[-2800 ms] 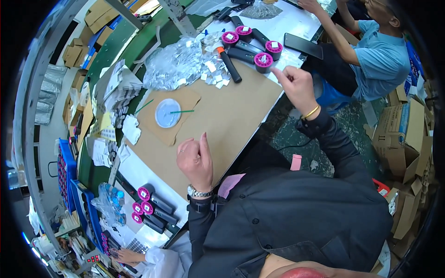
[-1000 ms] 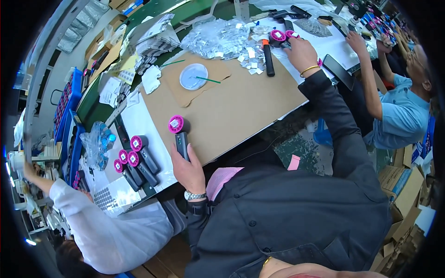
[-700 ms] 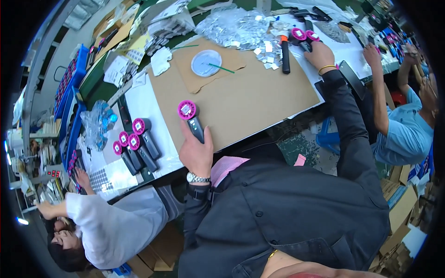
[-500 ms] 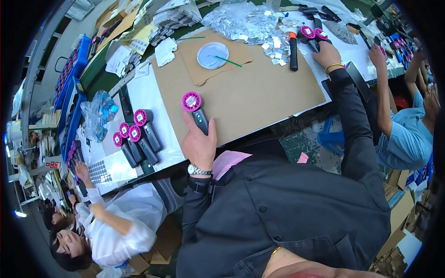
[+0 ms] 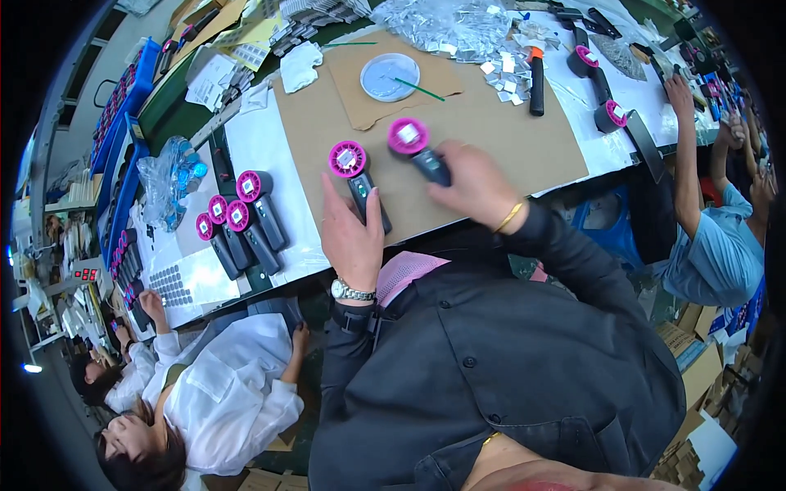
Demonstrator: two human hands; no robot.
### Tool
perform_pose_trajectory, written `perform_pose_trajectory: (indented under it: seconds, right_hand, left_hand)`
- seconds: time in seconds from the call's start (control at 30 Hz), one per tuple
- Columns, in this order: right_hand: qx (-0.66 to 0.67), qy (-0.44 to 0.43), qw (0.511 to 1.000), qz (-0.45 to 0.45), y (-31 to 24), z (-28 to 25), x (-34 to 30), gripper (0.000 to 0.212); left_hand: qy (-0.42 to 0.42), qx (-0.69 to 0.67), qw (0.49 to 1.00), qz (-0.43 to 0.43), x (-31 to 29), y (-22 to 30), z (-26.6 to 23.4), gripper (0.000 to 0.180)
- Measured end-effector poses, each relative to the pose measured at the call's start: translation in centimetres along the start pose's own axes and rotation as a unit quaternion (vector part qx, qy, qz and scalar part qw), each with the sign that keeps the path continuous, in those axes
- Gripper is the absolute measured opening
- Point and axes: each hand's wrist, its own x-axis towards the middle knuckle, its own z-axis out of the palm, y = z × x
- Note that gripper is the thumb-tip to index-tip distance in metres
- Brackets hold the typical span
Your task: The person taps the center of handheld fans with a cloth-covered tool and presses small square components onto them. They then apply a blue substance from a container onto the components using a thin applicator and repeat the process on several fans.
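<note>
My left hand (image 5: 352, 250) lies around a handheld fan with a magenta round head (image 5: 347, 159) and dark grey handle, its thumb across the handle. A pale square piece sits at the middle of the fan's head. To the right, my right hand (image 5: 475, 182), slightly blurred, grips a second magenta-headed handheld fan (image 5: 408, 136) by its handle, above the brown cardboard sheet (image 5: 491, 155). The two fan heads are close together but apart. Several more such fans (image 5: 249, 186) lie in a group left of the cardboard.
On the cardboard's far part are a shallow clear dish (image 5: 390, 78) with a green stick (image 5: 420, 89), and an orange-and-black tool (image 5: 536, 82). Silvery packets (image 5: 446, 29) heap behind. Two more fans (image 5: 610, 116) lie at the right. Co-workers (image 5: 221, 393) sit on both sides.
My right hand has come from the far right to the middle, bringing one fan over the cardboard. My left hand stays at its fan. The view has shifted slightly.
</note>
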Motion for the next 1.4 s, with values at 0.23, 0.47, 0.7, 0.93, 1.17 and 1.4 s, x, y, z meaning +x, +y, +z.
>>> perform_pose_trajectory:
  seconds: [0.23,0.47,0.7,0.93,1.17,1.4]
  right_hand:
    - [0.036,0.060,0.996,-0.057,-0.4,2.3,0.7,0.043]
    - [-0.201,0.272,0.936,0.093,11.3,-12.5,4.4,0.037]
    - [-0.380,0.144,0.873,0.269,33.1,-23.6,3.6,0.075]
    - [-0.364,0.149,0.893,0.219,39.7,-24.1,5.3,0.069]
    - [-0.329,0.126,0.899,0.261,35.4,-25.8,2.9,0.063]
    - [-0.283,0.232,0.929,0.047,18.5,-23.0,-1.7,0.054]
  left_hand:
    - [0.045,-0.035,0.996,0.064,-0.2,-0.1,-0.3,0.077]
    - [0.057,0.010,0.979,0.196,0.3,0.8,-1.2,0.079]
    - [-0.047,-0.019,0.962,0.267,0.5,2.6,1.3,0.073]
    - [-0.039,0.017,0.963,0.266,0.1,1.3,1.0,0.071]
    - [-0.038,0.041,0.956,0.287,0.4,0.0,0.9,0.077]
    - [-0.034,0.038,0.952,0.300,0.9,-0.9,1.1,0.087]
